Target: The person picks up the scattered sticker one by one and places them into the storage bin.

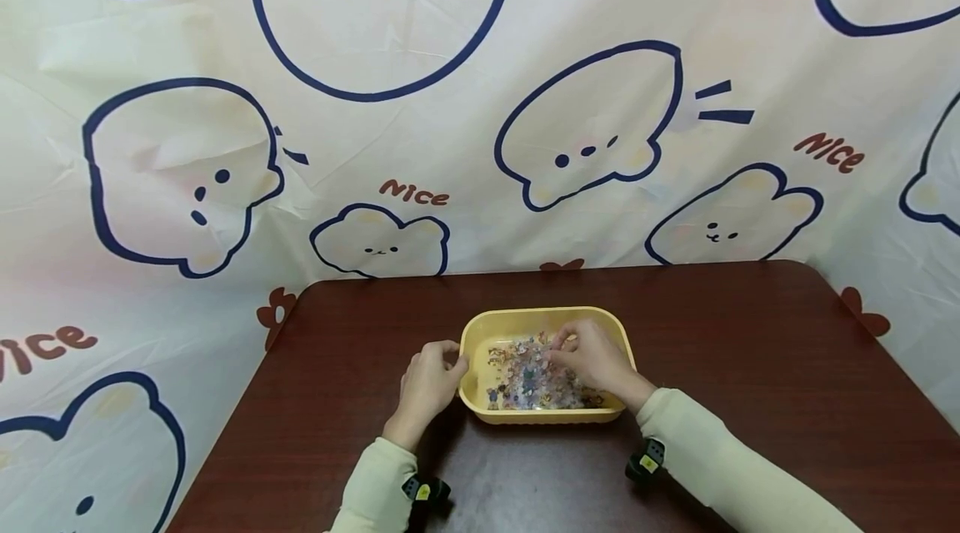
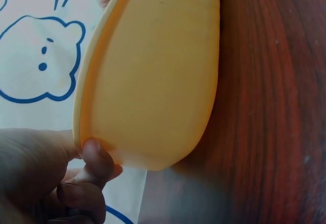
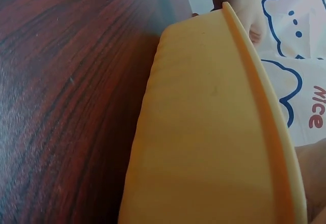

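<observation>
A shallow yellow plastic tray (image 1: 480,415) with rounded corners holds a loose heap of small clear and colourful printed pieces (image 1: 528,379). My left hand (image 1: 431,383) grips the tray's rim at its left end. In the left wrist view a thumb (image 2: 97,158) presses the outside of the wall just below the lip. My right hand (image 1: 596,358) reaches over the right side into the tray, thumb and fingers bent together at the heap; I cannot tell whether a piece is between them. The right wrist view shows mostly the tray's outer side (image 3: 204,117), with the right fingertips hidden.
The tray stands on a dark reddish-brown wooden table (image 1: 360,324). Behind and beside it hangs a pale cloth (image 1: 450,149) printed with blue-outlined bears. Black wrist cameras (image 1: 647,461) sit below the sleeve cuffs.
</observation>
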`<state>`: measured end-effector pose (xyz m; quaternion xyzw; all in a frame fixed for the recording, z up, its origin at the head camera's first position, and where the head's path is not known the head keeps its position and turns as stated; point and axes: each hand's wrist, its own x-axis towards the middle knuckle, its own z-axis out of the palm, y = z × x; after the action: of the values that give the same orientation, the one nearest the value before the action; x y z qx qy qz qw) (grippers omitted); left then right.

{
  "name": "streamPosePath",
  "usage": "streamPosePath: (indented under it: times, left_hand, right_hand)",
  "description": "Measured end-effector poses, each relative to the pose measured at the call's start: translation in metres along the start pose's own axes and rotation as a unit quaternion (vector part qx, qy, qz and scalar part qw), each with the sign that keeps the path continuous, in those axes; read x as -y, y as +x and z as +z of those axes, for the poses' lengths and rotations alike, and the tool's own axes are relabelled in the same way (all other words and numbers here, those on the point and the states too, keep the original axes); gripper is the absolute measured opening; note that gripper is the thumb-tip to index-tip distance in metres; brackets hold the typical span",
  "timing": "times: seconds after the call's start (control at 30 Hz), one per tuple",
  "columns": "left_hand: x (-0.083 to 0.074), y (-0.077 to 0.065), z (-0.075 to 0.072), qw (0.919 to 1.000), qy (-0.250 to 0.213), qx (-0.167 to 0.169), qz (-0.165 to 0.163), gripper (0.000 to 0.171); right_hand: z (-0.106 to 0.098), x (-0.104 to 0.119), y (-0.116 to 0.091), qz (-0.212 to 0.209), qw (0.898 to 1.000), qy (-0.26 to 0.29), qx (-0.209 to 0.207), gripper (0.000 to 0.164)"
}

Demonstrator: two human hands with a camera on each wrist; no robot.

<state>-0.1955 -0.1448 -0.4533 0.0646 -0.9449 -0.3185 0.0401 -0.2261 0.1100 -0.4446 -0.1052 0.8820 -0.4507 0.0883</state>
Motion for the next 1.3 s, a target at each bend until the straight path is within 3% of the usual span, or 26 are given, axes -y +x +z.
streamPosePath:
  times: [0.77, 1.17, 1.3]
  left_hand:
    - [-0.0016, -0.0018, 0.0026, 0.9999, -0.001, -0.008, 0.006, 0.028]
    - [-0.0033, -0.0006, 0.0024, 1.0, -0.002, 0.0, 0.008, 0.028]
    - [-0.0035, -0.0008, 0.0022, 1.0, 0.001, -0.005, 0.008, 0.027]
  right_hand:
    - [0.0079, 0.0035, 0.0019, 0.029, 0.994, -0.098, 0.024, 0.017]
    - [0.006, 0.0015, 0.0067, 0.017, 0.99, -0.139, 0.021, 0.015]
    - [0.0066, 0.0022, 0.0054, 0.014, 0.986, -0.166, 0.029, 0.028]
